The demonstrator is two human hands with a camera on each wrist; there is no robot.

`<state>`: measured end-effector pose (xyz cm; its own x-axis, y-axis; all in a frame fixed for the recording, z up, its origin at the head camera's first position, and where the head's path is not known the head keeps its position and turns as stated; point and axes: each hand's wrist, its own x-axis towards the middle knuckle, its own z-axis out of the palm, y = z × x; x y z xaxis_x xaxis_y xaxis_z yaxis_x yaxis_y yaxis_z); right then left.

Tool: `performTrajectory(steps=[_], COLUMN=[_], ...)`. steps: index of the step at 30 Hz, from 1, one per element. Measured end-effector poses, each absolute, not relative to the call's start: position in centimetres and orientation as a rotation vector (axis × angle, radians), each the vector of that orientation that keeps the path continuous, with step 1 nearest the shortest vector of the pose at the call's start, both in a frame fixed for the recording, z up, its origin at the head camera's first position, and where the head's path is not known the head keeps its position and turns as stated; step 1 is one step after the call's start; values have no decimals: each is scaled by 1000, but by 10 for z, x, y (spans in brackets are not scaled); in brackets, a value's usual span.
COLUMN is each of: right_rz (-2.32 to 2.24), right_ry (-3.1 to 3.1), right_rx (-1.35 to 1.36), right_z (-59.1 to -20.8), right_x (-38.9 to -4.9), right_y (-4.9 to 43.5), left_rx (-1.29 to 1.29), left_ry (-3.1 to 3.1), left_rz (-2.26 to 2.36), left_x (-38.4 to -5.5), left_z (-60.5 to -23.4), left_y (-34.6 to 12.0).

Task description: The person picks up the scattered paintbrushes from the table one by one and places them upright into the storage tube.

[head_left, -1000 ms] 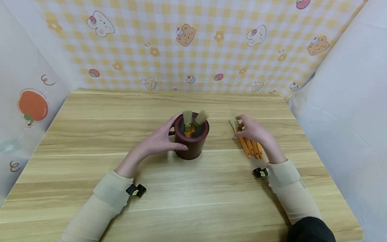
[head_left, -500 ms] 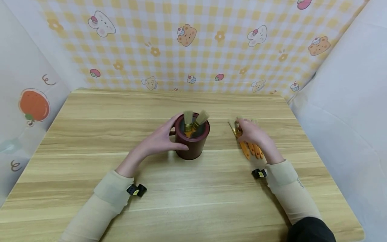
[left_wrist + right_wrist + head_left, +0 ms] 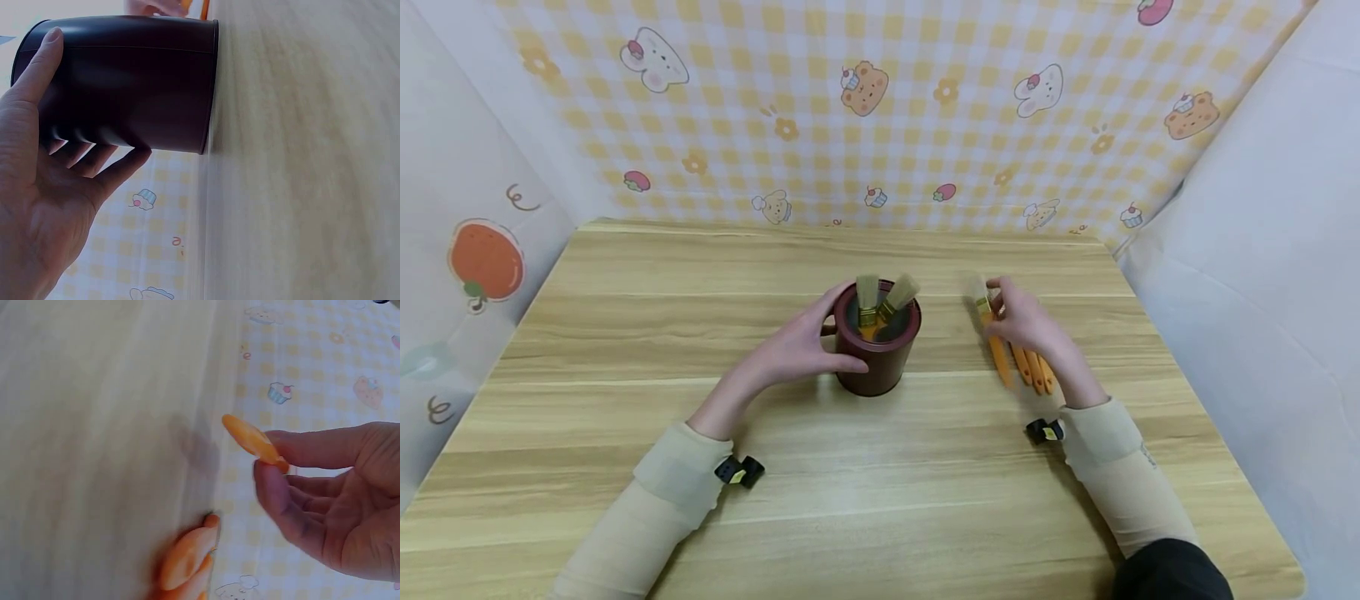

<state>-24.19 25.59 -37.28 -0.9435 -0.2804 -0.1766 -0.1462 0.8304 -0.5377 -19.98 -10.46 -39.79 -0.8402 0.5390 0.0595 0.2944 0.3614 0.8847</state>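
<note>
At the middle of the table stands a dark red can (image 3: pixel 880 367) with a handle loop at its left. My left hand (image 3: pixel 797 350) grips its side, thumb in front and fingers behind, as the left wrist view shows. Two brushes (image 3: pixel 867 302) stick out of the can, bristles up. To the right, my right hand (image 3: pixel 1028 321) pinches a flat paintbrush (image 3: pixel 997 346) by thumb and fingertips near its ferrule. The right wrist view catches its orange handle (image 3: pixel 250 437) end-on, apart from the table. Several more orange-handled paintbrushes (image 3: pixel 1037 372) lie under the right hand, their bristles hidden by it.
The wood-grain table (image 3: pixel 880 500) ends at a yellow checked cloth backdrop (image 3: pixel 910 133). White cloth walls (image 3: pixel 1255 250) close in both sides. Each cuff carries a small black wrist camera (image 3: pixel 741 472).
My right hand has taken hold of the leftmost paintbrush and lifted it off the table, its bristles blurred by motion. My left hand and the can have stayed in place.
</note>
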Motion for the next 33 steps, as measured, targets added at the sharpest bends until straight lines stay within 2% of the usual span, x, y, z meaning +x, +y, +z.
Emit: performTrajectory(steps=[11, 20, 27, 33], right_rz=[-1164, -1793, -2401, -2496], right_ry=[2965, 2971, 2620, 2478], right_rx=[-293, -368, -640, -856], right_z=[-335, -306, -292, -293], right_x=[-226, -205, -184, -176], right_y=[236, 211, 188, 170], left_rx=[763, 765, 764, 784], left_ry=[2375, 2382, 2384, 2387], left_rz=[1488, 1483, 1482, 1494], left_x=[-200, -200, -199, -200], left_z=[-394, -395, -396, -398], left_y=[-107, -107, -106, -107])
